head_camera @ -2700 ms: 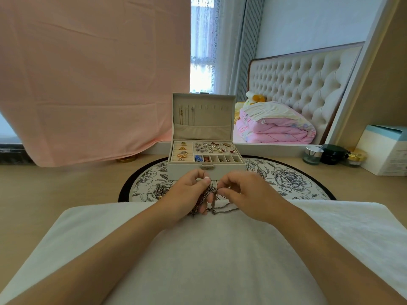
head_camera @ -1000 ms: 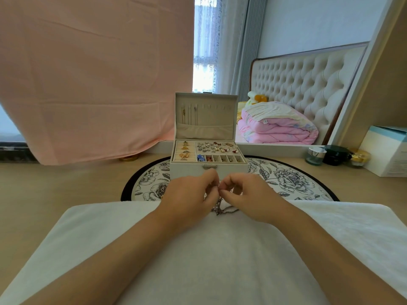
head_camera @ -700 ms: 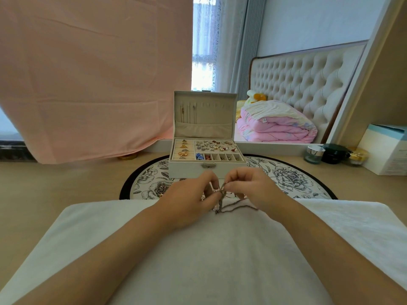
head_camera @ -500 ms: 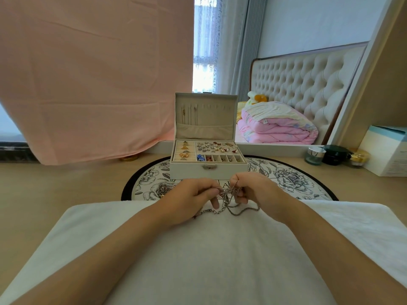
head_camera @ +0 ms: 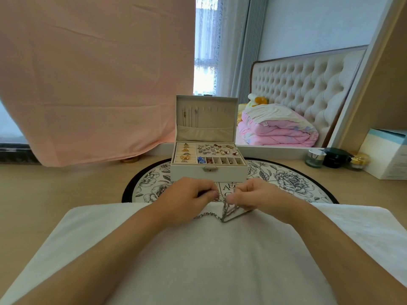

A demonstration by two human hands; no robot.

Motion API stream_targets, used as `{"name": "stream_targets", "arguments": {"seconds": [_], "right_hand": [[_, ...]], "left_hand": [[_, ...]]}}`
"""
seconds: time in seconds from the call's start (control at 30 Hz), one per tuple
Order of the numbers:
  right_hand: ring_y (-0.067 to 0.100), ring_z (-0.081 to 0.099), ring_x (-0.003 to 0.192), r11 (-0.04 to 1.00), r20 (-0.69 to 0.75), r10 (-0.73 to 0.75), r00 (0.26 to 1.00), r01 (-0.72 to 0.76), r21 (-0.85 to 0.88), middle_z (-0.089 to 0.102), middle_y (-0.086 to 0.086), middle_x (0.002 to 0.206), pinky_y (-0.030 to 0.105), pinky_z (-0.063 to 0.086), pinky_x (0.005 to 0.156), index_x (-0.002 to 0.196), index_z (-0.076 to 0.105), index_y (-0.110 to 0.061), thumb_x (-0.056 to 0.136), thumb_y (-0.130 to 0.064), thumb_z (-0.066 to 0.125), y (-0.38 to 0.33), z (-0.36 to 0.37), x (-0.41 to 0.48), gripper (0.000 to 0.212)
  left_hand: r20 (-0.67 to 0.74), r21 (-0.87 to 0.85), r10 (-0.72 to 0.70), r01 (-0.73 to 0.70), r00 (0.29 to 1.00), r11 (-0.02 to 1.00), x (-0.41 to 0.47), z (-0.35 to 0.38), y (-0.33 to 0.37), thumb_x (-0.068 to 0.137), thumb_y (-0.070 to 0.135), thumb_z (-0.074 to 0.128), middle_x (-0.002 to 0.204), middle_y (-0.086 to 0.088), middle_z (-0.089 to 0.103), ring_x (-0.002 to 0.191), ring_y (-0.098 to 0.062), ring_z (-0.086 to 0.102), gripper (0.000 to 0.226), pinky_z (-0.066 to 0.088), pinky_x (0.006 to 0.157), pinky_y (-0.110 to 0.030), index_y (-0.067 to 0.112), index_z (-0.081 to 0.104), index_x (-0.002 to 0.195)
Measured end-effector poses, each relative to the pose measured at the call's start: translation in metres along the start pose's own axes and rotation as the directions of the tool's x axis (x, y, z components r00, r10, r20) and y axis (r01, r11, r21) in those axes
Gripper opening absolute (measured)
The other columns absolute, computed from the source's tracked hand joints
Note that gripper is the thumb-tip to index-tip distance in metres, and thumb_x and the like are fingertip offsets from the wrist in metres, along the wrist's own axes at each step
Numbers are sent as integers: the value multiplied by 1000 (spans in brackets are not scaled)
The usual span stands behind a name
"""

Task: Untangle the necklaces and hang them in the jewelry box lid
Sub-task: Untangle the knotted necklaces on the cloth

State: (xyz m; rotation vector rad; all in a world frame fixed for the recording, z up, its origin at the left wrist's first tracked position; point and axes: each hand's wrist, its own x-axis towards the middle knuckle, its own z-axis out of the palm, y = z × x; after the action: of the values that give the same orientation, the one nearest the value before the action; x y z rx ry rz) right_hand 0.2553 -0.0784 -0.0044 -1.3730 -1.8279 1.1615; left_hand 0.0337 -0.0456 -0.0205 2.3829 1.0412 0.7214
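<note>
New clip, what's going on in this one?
A person is working on a tangle of necklaces over a white towel. The left hand and right hand each pinch part of it, close together, with loops drooping onto the towel. The tangle is not yet undone. Behind the hands the box stands open. A few hung chains sit at the left of its lid, and the other hooks look bare.

Wooden table (head_camera: 55, 190); white towel (head_camera: 220, 260) at near edge; round floral mat (head_camera: 293, 181) behind; jars (head_camera: 334, 158), carton (head_camera: 387, 157) far right.
</note>
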Motion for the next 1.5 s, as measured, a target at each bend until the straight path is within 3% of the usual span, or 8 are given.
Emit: {"name": "stream_targets", "arguments": {"seconds": [0.13,0.3,0.53,0.73,0.93,1.23,1.4,1.5], "right_hand": [[14,28,55,996,-117,-69,991,61,-69,34,0,55,23,27,56,54,45,-18,95,-43,64,-3,0,-3,51],[14,44,59,907,-293,-118,949,223,357,52,3,68,30,43,73,59,66,-18,79,-53,63,-4,3,1,40],[13,35,51,593,-102,-100,990,141,793,54,1,80,25,34,51,68,61,-18,95,-39,53,-4,1,3,35],[14,22,46,953,63,70,996,-85,292,26,-2,58,26,29,44,83,68,-11,92,-40,62,-12,-2,-8,31],[16,31,47,974,-142,-28,989,59,217,30,0,53,33,42,59,77,70,-9,96,-27,62,-11,-4,-6,28],[24,37,66,526,-337,-115,934,346,777,29,7,59,40,48,80,52,48,-14,87,-14,57,-3,-6,6,37],[15,30,51,922,-309,-134,941,233,310,36,-3,52,29,32,58,74,69,-11,89,-19,66,1,-4,5,17],[20,41,58,990,-361,-142,922,138,-36,53,4,61,34,40,61,78,74,-15,92,-17,71,2,2,6,14]], "left_hand": [[55,13,-11,10,998,1000,-1,3,-1,101,32,53,60,20,57,55,0,50,20,41,59,-27,32,65,86],[78,-133,-29,39,996,990,0,6,-6,104,27,46,68,-1,65,59,-8,54,28,48,67,-32,25,59,80],[48,-203,-43,52,998,978,2,5,-12,105,28,46,65,7,52,61,-10,45,29,41,64,-30,25,53,76],[-24,-87,-16,13,1000,996,3,-8,-20,101,28,53,61,15,52,60,-3,47,30,40,63,-29,26,56,72],[-2,59,9,-9,1000,998,1,-4,-17,100,43,52,57,9,48,52,-6,42,35,38,58,-30,22,52,72],[24,123,-35,32,999,992,5,-8,-30,101,49,47,65,6,55,60,-7,49,31,42,61,-32,30,52,77],[43,258,-39,26,998,966,4,-13,-32,103,49,43,64,7,52,61,-8,49,38,37,58,-31,27,46,71],[86,358,-66,31,994,933,5,-18,-31,104,51,39,68,6,57,64,-8,52,41,36,58,-28,26,50,74]]}}
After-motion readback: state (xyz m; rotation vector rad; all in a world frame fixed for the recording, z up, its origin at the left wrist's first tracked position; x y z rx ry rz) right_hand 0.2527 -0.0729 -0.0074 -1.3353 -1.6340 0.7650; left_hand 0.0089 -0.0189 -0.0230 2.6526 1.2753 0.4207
